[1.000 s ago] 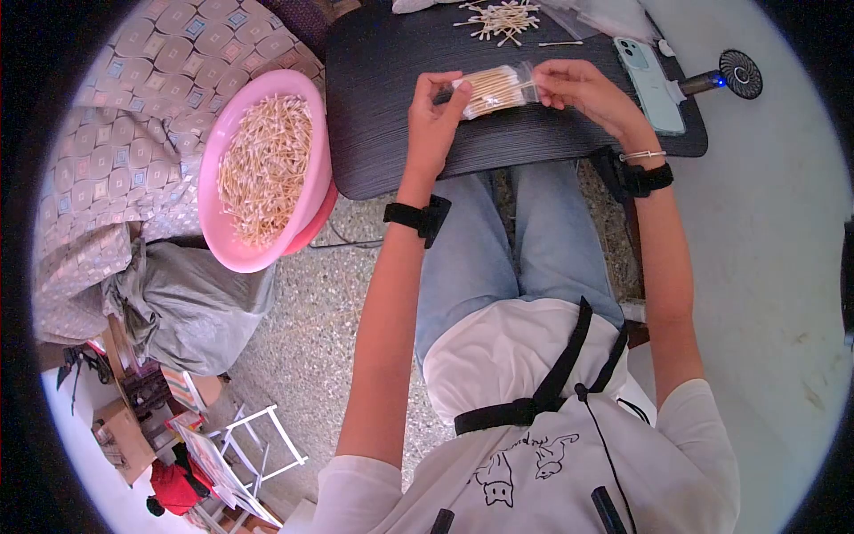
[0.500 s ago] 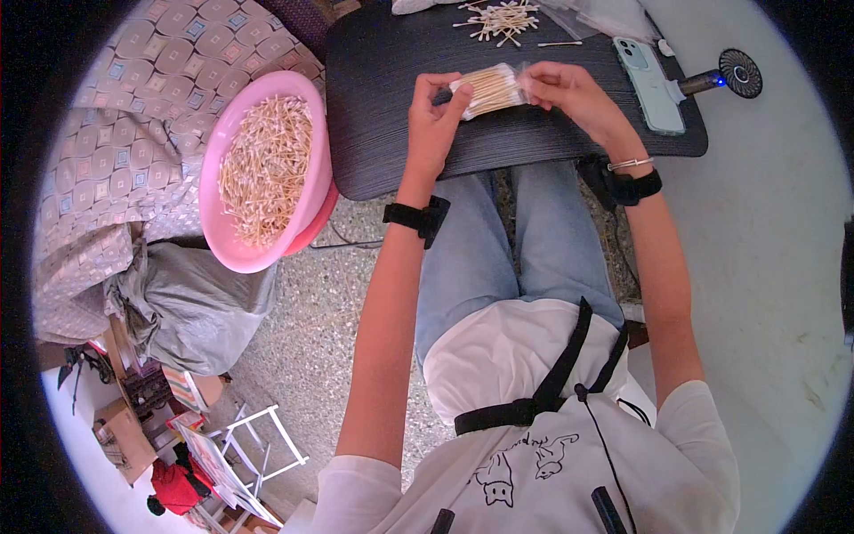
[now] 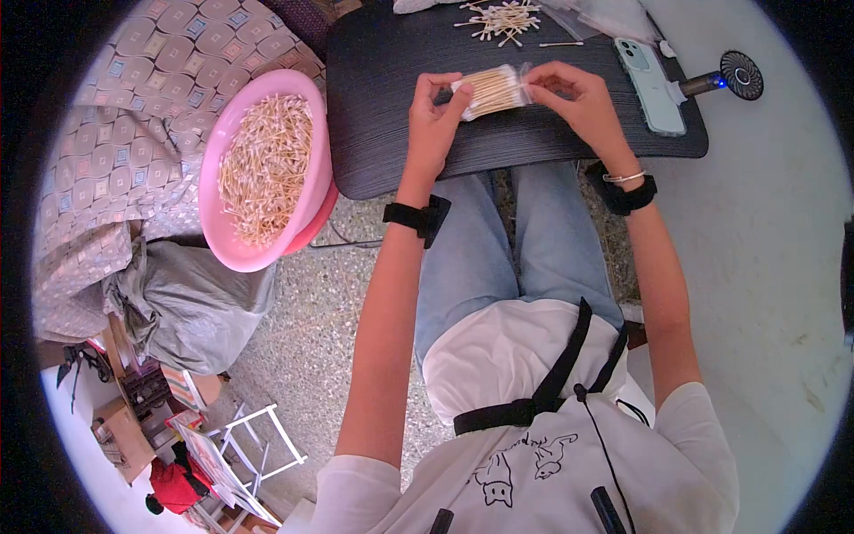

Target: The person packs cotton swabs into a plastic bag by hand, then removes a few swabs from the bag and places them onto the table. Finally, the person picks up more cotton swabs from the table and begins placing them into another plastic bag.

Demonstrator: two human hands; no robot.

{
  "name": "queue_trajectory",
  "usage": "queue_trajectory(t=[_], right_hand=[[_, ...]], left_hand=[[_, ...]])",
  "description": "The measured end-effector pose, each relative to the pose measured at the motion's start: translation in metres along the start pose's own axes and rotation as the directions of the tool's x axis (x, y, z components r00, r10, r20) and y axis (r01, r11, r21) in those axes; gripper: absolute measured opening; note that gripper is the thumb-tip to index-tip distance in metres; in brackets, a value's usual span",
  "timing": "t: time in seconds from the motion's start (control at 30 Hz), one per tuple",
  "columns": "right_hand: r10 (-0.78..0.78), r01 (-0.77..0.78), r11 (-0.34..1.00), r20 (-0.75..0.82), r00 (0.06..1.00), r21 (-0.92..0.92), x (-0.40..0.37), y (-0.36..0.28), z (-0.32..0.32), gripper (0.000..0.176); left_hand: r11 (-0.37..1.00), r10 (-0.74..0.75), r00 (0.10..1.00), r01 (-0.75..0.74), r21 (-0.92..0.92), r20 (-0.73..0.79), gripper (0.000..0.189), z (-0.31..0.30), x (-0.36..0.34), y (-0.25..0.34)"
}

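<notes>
A clear plastic bag of cotton swabs [image 3: 492, 93] is held just above the black table [image 3: 374, 133]. My left hand [image 3: 436, 111] grips its left end, thumb on top and fingers around the edge. At the other end, my right hand [image 3: 574, 96] pinches the loose clear plastic mouth of the bag between thumb and fingertips. The swabs inside lie side by side, white tips at both ends. Beyond the hands, a loose pile of cotton swabs [image 3: 503, 20] lies on the table, with a single swab [image 3: 560, 44] beside it.
A pink basin [image 3: 213, 187] full of swabs stands left of the table. On the table's right lie a light-coloured phone [image 3: 652, 89] and a small black fan [image 3: 740, 76]. Clear plastic bags [image 3: 614, 16] lie at the far edge. A grey sack [image 3: 196, 303] sits below the patterned cloth.
My right hand has shifted slightly, its fingers more bent at the bag's plastic end. The left hand and the bag have barely moved.
</notes>
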State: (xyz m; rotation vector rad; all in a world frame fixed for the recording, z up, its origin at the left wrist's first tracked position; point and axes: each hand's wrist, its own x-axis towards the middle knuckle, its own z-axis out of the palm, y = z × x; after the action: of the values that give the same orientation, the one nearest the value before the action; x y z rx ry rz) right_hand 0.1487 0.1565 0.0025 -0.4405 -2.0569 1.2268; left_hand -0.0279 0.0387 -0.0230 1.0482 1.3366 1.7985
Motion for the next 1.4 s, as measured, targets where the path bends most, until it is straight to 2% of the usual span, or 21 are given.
queue_trajectory(t=[0.1,0.2,0.3,0.5,0.6,0.8,0.87,1.0,1.2,1.4], right_hand=[[-0.070,0.066,0.990,-0.027,0.997,-0.126,0.000,-0.001,0.000,0.016],[-0.025,0.024,0.999,-0.028,0.999,-0.043,-0.002,0.000,0.002,0.016],[0.072,-0.073,0.987,0.012,0.997,0.146,-0.003,0.000,0.002,0.017],[0.222,-0.236,0.950,0.089,0.971,0.205,0.000,-0.001,-0.005,0.020],[0.251,-0.269,0.929,0.102,0.963,0.256,-0.001,-0.007,-0.005,0.016],[0.354,-0.380,0.891,0.142,0.924,0.250,0.001,-0.004,-0.006,0.019],[0.370,-0.395,0.908,0.173,0.913,0.141,0.004,-0.001,-0.009,0.019],[0.343,-0.353,0.936,0.217,0.914,0.006,0.006,0.001,-0.010,0.019],[0.223,-0.254,0.957,0.206,0.953,0.138,0.003,0.001,-0.005,0.017],[0.203,-0.225,0.957,0.133,0.970,0.182,0.004,0.000,0.001,0.017]], left_hand=[[1.000,-0.007,1.000,0.007,-0.004,-0.008,0.026,0.000,0.000,0.001],[1.000,-0.008,1.000,0.008,-0.004,-0.006,0.025,-0.001,-0.001,0.001],[1.000,-0.003,1.000,0.003,-0.002,-0.005,0.024,0.000,0.000,-0.001],[1.000,0.006,1.000,-0.006,-0.001,0.011,0.022,0.001,0.000,-0.001],[1.000,-0.005,1.000,0.005,-0.011,0.015,0.023,0.001,0.000,0.000],[1.000,0.003,1.000,-0.003,0.010,0.021,0.023,0.002,-0.001,-0.001],[0.999,0.024,1.000,-0.024,0.038,0.017,0.022,0.002,0.000,-0.003],[0.998,0.017,1.000,-0.018,0.054,0.018,0.023,-0.002,0.000,-0.003],[0.997,0.015,1.000,-0.017,0.070,0.026,0.022,-0.002,0.000,-0.003],[0.999,-0.021,1.000,0.021,0.027,-0.010,0.025,0.000,-0.001,0.003]])
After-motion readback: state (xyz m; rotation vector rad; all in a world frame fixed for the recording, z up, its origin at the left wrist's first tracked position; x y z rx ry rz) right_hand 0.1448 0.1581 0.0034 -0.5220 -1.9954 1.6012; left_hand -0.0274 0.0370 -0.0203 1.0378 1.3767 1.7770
